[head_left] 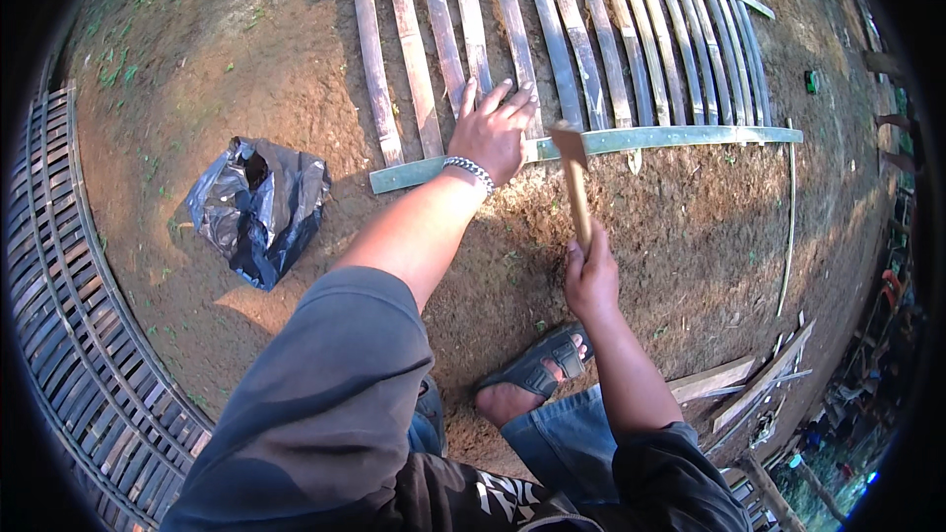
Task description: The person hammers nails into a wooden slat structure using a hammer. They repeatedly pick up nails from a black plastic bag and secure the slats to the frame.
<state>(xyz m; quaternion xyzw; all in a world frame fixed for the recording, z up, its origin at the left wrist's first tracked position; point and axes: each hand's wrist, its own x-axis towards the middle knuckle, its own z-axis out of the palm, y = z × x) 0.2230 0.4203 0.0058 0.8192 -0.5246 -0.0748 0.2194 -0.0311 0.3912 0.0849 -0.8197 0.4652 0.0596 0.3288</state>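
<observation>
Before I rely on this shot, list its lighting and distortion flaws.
Head view: fisheye distortion seems to bow the left slatted panel, corners black; head view: sheen streaks the black bag; head view: sun and shade mottle the soil; head view: right-rim clutter is dark, indistinct.

Slats [549, 34] cut off at top edge, partly hidden under left hand [490, 138]. Lower handle of tool [575, 192] hidden in right hand [592, 276]. Clutter [855, 399] at right rim too blurred.
</observation>
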